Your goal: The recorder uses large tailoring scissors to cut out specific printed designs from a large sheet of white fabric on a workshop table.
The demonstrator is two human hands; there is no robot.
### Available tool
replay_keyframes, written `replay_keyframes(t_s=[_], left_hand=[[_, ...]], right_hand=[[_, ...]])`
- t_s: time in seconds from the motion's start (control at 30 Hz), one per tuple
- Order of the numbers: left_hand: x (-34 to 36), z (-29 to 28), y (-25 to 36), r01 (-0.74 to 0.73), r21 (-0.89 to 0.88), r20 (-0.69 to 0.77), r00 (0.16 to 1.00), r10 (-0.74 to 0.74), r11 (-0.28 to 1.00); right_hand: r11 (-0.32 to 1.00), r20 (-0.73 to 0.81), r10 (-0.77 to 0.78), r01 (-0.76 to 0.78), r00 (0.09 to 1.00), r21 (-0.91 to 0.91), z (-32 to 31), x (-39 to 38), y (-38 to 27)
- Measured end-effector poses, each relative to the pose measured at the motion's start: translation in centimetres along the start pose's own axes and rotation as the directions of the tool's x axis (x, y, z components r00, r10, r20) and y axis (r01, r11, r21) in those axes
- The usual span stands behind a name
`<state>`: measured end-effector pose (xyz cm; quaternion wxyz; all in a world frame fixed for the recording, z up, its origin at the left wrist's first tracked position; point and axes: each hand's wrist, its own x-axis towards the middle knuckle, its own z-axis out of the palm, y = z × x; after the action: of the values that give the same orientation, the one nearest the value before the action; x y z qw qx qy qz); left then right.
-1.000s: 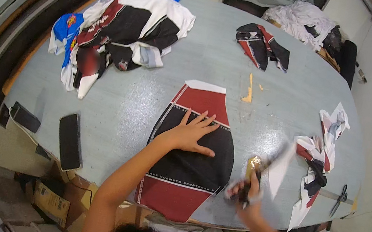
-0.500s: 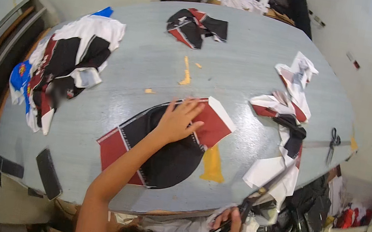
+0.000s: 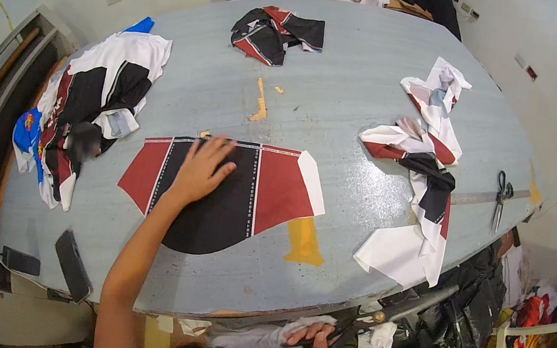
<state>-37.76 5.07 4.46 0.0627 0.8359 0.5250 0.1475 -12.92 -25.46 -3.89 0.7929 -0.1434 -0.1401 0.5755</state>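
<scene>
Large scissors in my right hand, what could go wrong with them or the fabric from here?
The large scissors in your right hand point across the black plastic beside the table, so they might snag it if lowered. The fabric panel lies flat with only your left hand resting on it, so it could skew if that hand slides.

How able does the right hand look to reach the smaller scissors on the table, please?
Probably not readily: the right hand already holds the large scissors, and the smaller scissors lie well away from it, beyond the white fabric piece.
</scene>
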Motion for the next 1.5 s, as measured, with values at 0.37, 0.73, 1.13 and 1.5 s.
replay_keyframes(t_s=[0.37, 0.73, 1.13, 1.5], left_hand=[[-1.7, 6.5, 21.4, -0.441, -0.376, -0.080, 0.892, 0.445, 0.815], [1.7, 7.7, 19.8, -0.312, -0.500, -0.303, 0.937, 0.175, 0.808], [0.3, 5.3, 11.6, -0.254, 0.019, -0.024, 0.967, 0.255, 0.967], [-0.1, 6.3, 13.2, -0.246, -0.033, -0.051, 0.968, 0.244, 0.969]], right_hand=[[0.970, 0.046, 0.225, -0.219, 0.973, -0.107, 4.3, 0.9, -2.7], [0.680, -0.017, 0.329, -0.249, 0.944, -0.690, 7.2, 4.1, -10.9], [-0.002, -0.407, 0.806, -0.685, 0.431, -0.728, 5.4, 6.4, -18.4], [-0.441, -0.578, 0.726, -0.394, 0.372, -0.807, 8.5, 10.4, -16.8]])
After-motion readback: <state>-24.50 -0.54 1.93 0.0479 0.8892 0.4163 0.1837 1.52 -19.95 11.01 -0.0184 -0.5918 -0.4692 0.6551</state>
